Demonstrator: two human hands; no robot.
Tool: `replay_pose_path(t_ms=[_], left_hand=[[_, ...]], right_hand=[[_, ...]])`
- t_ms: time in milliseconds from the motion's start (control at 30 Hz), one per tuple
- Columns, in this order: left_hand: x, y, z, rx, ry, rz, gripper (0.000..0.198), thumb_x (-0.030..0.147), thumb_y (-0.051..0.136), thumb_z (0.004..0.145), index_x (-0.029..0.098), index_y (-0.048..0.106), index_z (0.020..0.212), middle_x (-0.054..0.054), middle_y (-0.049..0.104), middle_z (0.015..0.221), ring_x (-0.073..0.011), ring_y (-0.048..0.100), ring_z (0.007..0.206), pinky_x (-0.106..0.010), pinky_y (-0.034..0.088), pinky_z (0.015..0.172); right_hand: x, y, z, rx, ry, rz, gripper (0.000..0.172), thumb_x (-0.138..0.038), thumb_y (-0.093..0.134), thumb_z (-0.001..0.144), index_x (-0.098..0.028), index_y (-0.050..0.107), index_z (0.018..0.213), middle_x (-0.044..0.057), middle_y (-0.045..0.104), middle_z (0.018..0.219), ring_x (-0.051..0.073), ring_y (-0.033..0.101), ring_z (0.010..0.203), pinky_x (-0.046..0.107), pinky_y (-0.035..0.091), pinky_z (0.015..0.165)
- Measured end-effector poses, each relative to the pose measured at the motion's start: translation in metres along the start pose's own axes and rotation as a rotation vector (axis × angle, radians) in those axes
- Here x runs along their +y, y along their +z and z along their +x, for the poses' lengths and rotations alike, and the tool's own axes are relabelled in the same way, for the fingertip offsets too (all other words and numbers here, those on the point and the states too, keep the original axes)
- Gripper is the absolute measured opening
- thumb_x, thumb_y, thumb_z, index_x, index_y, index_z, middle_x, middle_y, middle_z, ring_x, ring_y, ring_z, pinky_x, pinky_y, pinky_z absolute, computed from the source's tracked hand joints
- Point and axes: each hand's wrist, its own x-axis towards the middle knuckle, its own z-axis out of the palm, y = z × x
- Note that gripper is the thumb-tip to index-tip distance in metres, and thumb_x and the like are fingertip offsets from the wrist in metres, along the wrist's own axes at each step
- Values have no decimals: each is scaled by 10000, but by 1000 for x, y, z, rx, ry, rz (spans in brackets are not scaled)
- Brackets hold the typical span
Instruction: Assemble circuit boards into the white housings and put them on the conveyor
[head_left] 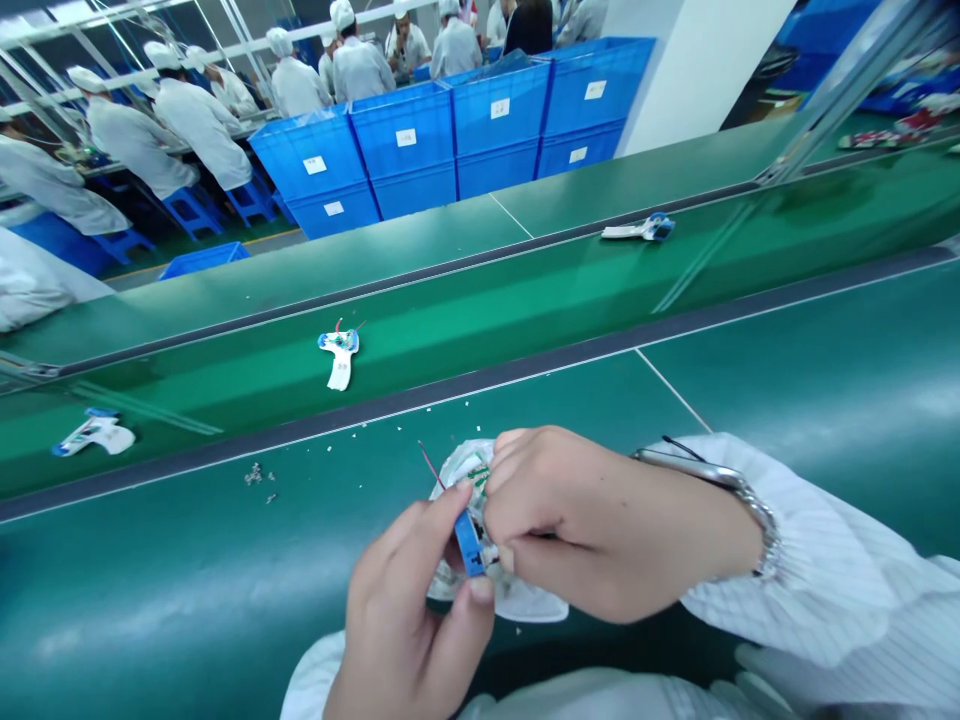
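Observation:
Near the front of the green table, my left hand [420, 590] grips a small blue part [470, 545] between thumb and fingers. A thin red wire sticks up beside its fingertips. My right hand [570, 520] is closed against the right side of the blue part, its thumb and finger pinched at a small pale piece [489, 554]. What the other curled fingers hold is hidden. Under both hands lies a white, translucent plastic thing [532, 603], with green wires showing near its top. The hands cover much of it.
White-and-blue housings lie on the green belt [480, 310]: one left [112, 434], one in the middle [340, 368], one farther right [626, 231]. Small screws [255, 474] and white scraps lie on the near table [187, 560]. Behind stand blue bins [405, 140] and people in white.

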Motion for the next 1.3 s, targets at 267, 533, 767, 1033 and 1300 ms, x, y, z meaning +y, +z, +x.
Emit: replay_pose_path(t_ms=[267, 533, 767, 1033, 1300], left_hand=[[4, 0, 1, -12, -8, -5, 344, 359, 433, 962, 248, 460, 1287, -35, 681, 857, -174, 659, 806, -207, 506, 648], [18, 15, 2, -56, -207, 81, 327, 371, 361, 961, 233, 375, 1257, -122, 622, 1118, -262, 636, 950, -393, 516, 774], [20, 16, 15, -97, -203, 251, 355, 163, 400, 845, 214, 371, 1195, -120, 635, 980, -282, 644, 767, -432, 528, 654], [-10, 27, 20, -185, -259, 152, 717, 247, 517, 839, 161, 141, 1442, -248, 480, 1325, -389, 547, 1155, -497, 548, 755], [-31, 20, 18, -284, -352, 48, 472, 241, 525, 833, 231, 510, 1304, -149, 561, 1301, -334, 588, 1108, -488, 520, 868]], right_hand=[[-7, -4, 1, -32, 49, -12, 333, -123, 416, 744, -183, 195, 502, -39, 325, 458, 100, 224, 478, 273, 351, 596], [-4, 3, 1, 3, 139, 16, 339, -79, 452, 746, -171, 284, 466, -35, 427, 477, 95, 365, 501, 264, 375, 611], [5, 7, 2, 103, 124, 191, 306, -36, 418, 704, -181, 264, 483, -43, 415, 484, 91, 384, 510, 229, 362, 545], [85, -37, 6, 269, 584, -257, 287, -164, 515, 794, -157, 524, 507, -20, 511, 517, 110, 504, 545, 225, 359, 541], [157, -45, 65, 595, 798, -528, 275, -307, 469, 970, -133, 565, 1160, 75, 596, 1112, 210, 599, 987, 381, 494, 847]])
